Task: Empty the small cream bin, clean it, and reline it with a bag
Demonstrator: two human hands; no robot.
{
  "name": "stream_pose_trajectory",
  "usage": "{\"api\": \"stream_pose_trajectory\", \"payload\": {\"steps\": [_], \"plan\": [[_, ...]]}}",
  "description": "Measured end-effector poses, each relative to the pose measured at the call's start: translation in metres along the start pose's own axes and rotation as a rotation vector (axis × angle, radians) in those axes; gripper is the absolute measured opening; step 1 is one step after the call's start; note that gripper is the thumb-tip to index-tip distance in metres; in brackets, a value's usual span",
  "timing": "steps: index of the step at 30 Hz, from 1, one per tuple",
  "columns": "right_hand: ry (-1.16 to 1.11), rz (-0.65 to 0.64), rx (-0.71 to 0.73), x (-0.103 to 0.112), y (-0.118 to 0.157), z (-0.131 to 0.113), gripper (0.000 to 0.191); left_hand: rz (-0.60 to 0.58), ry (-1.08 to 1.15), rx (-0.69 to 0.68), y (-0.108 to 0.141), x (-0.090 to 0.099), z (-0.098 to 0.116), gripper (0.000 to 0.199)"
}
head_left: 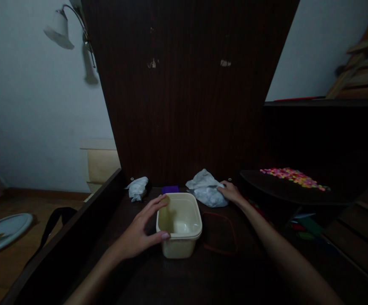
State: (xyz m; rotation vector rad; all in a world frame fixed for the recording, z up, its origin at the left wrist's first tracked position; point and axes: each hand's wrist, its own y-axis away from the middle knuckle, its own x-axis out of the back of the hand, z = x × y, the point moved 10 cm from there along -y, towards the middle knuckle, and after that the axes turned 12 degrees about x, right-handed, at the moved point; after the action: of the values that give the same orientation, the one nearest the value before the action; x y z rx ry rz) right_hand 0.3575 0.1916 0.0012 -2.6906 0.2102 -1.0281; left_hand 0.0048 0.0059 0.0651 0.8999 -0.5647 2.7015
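A cream plastic container (180,248) stands open on the dark desk surface, with nothing visible inside. My left hand (139,231) is at its left side, thumb and fingers spread around the near and far left rim. Behind and to the right lies a crumpled whitish plastic bag (207,192). The fingers of my right hand (230,192) pinch the right edge of that bag. A thin brownish frame-like lid or ring (233,231) lies flat to the right of the container.
Farther left is a smaller crumpled bag (138,188). A purple object (170,189) sits behind the container. Colourful small pieces (293,176) cover a side shelf (266,188) at the right. A raised board (76,224) edges the left side.
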Motion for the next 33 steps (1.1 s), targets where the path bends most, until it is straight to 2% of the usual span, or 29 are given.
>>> {"api": "stream_pose_trajectory", "payload": {"steps": [2,5,12,18,22,25,27,33], "plan": [[-0.094,0.080,0.042,0.011,-0.001,-0.014,0.012,0.000,-0.014,0.002,0.000,0.001,0.002,0.062],[-0.258,0.177,0.135,0.029,-0.004,-0.046,0.026,-0.003,-0.018,0.011,0.000,0.001,0.003,0.058],[-0.518,0.277,0.337,0.060,0.003,-0.137,0.047,-0.009,-0.029,0.017,-0.001,0.000,0.005,0.053],[-0.732,0.255,0.529,0.072,0.037,-0.217,0.043,0.019,-0.019,0.033,0.001,0.001,0.008,0.058],[-0.779,0.126,0.620,0.058,0.064,-0.256,0.039,0.061,0.001,0.070,0.001,0.004,0.006,0.069],[-0.755,-0.010,0.627,0.036,0.080,-0.269,0.037,0.070,0.012,0.117,0.002,0.003,0.002,0.069],[-0.731,-0.041,0.612,0.026,0.087,-0.268,0.036,0.065,0.005,0.146,0.003,0.002,-0.002,0.068],[-0.770,0.064,0.511,0.030,0.088,-0.250,0.034,0.131,-0.020,0.144,0.003,0.005,-0.007,0.079]]}}
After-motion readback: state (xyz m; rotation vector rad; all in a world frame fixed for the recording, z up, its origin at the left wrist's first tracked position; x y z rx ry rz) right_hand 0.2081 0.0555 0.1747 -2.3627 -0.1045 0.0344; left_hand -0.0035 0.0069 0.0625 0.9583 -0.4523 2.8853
